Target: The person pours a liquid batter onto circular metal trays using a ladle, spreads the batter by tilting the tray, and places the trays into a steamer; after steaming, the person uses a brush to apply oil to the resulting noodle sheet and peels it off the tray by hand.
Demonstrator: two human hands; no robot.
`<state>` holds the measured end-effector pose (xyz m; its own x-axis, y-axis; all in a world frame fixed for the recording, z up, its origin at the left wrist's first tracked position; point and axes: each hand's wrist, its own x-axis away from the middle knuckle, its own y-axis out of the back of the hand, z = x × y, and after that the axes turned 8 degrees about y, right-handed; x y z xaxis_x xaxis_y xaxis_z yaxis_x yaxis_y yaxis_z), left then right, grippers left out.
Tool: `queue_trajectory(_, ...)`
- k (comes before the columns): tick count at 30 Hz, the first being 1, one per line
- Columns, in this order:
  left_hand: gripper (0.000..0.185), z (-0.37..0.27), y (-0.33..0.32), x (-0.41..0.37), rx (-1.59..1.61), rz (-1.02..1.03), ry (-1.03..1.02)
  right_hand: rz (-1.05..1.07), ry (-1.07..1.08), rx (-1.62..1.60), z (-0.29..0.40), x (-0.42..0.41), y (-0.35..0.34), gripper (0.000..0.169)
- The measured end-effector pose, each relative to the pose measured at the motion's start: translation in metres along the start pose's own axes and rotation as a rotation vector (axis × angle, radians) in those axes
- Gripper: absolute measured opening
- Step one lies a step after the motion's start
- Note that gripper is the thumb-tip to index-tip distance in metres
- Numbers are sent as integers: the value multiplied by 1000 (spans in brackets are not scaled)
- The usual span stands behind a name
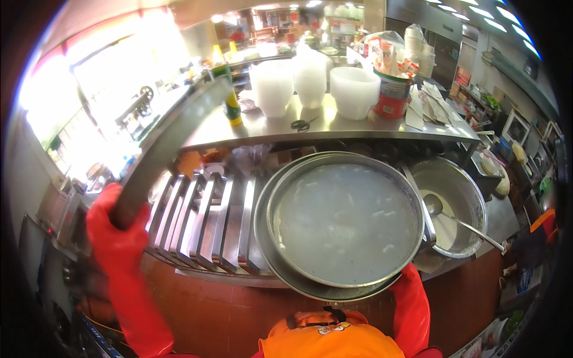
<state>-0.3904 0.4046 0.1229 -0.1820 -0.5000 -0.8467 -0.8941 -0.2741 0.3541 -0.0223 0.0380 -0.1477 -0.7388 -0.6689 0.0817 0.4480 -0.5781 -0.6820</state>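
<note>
In a red rubber glove, my left hand (118, 219) is raised at the left and grips one end of a long flat metal bar (165, 143), blurred and slanting up to the right. My right hand (407, 279), also gloved in red, holds the near right rim of a large round metal pan (344, 223). A thin whitish layer with pale streaks covers much of the pan's bottom. Another round rim shows beneath it. Left of the pan stands a row of several metal bars (206, 219). To its right, a ladle (433, 204) rests in a metal pot (481, 219) of pale liquid.
A steel shelf (277, 136) behind the pan bears stacked translucent plastic bowls (356, 91), black scissors (304, 124), a green and yellow bottle (233, 107), a large tin (391, 96) and flattened paper pieces (427, 105). Another person (537, 237) is at the far right.
</note>
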Motion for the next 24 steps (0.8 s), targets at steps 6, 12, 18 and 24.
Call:
queue_trajectory(6,32,-52,-32,33,102,145,-446,0,-50,60,1,0,-9,67)
queue_trajectory(12,24,-83,-86,61,249,428,-552,-40,-26,93,5,3,-12,64)
queue_trajectory(18,25,-86,-131,124,243,510,-641,-82,-103,203,19,10,-33,65)
queue_trajectory(24,28,-114,-120,127,433,790,-311,-111,-100,166,9,6,-9,68)
